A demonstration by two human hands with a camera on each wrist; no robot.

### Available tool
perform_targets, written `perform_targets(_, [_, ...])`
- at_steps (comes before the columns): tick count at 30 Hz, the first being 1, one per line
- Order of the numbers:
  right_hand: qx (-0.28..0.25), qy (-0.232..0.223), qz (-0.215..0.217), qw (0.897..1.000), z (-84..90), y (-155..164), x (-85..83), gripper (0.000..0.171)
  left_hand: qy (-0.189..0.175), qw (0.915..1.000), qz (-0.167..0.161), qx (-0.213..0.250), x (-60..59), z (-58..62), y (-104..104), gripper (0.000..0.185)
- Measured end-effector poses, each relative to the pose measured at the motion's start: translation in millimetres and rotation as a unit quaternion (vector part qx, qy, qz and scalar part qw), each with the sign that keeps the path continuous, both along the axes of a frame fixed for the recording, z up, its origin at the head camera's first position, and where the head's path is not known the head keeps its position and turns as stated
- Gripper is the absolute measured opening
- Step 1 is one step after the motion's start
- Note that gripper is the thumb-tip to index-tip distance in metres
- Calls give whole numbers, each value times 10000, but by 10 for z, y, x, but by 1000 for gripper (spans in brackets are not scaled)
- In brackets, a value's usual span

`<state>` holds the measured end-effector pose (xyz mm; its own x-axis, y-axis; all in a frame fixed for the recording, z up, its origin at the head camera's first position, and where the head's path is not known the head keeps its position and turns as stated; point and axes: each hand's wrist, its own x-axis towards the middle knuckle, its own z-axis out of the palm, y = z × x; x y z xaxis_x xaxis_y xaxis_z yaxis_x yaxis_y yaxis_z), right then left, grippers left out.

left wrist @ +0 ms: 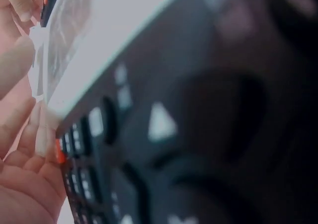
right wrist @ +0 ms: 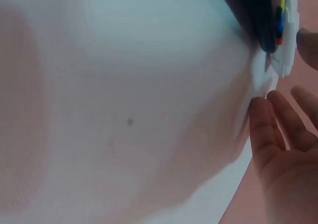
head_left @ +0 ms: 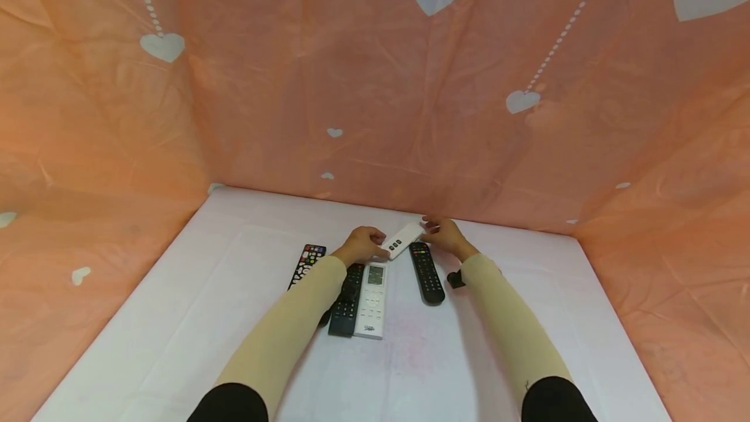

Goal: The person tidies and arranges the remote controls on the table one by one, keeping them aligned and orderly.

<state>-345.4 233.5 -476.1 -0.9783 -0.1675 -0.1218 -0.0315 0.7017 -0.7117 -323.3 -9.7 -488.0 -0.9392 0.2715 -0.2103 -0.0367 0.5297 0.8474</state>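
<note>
A small white remote control with several dark buttons lies slantwise between the two hands. My left hand pinches its near left end between thumb and fingers; the left wrist view shows the white remote's edge beside them. At the other end is my right hand, fingers spread around the corner. In the right wrist view its thumb is against or very close to the white edge, while the other fingers are extended below. Just under the white remote's right end is a black remote.
Below the left hand, a white remote with a display and a dark remote lie side by side. Another black remote is partly behind the left sleeve. The white table meets an orange curtain at its back edge.
</note>
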Motion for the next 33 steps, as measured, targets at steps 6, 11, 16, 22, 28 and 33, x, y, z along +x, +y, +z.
perform_targets(6, [131,22,-10,9999,-56,-34,-41,52,3,10000,29,23,14,1,-14,45])
perform_targets(11, [219,74,-31,9997,-107,-73,-74,50,-172,9996,-64,234,29,31,-11,39])
perform_targets(16, [226,84,-89,9997,-116,-112,-67,48,-174,9992,-202,309,67,79,3,32])
perform_targets(22, [203,22,-14,9998,-30,-129,-11,49,-247,9982,-60,537,93,98,4,33])
perform_targets(28, [-87,200,-18,9998,103,-95,37,47,-696,9892,29,1290,102,213,23,36])
perform_targets(33, [-365,183,2,9992,168,-65,85,48,-480,9927,-157,1094,91,286,12,37])
